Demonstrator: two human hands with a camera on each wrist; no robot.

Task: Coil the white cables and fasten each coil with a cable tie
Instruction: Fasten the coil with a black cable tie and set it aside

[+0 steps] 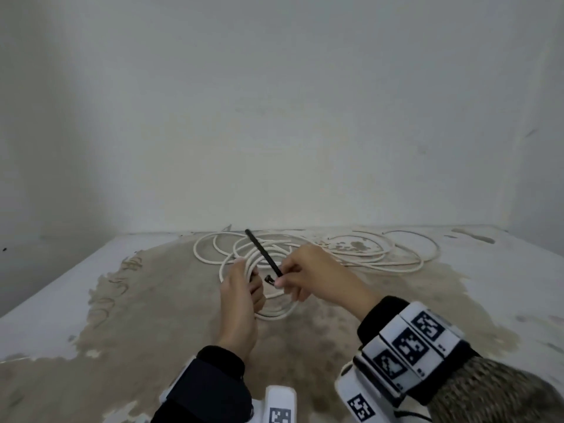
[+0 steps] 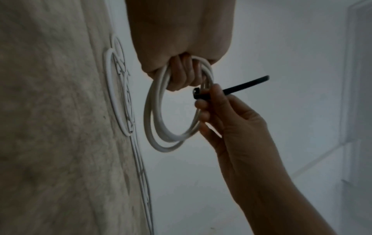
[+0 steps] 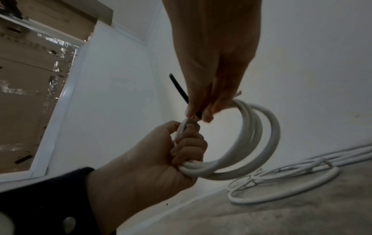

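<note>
While left hand (image 1: 241, 288) grips coil (image 3: 251, 143) | right hand (image 1: 308, 270) pinches cable tie (image 1: 262, 253)

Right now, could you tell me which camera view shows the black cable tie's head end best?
The left wrist view: the cable tie shows its head beside the right hand's fingertips. The head view shows it small; in the right wrist view, fingers hide the head.

- Near-left stretch of white coil (image 1: 276, 312), hidden inside left hand (image 1: 241, 296).
- Cable tie (image 1: 263, 254) head, partly covered by right hand (image 1: 317, 274) fingertips.
- Loose cables (image 1: 381, 254) far right, overlaps indistinct.
</note>
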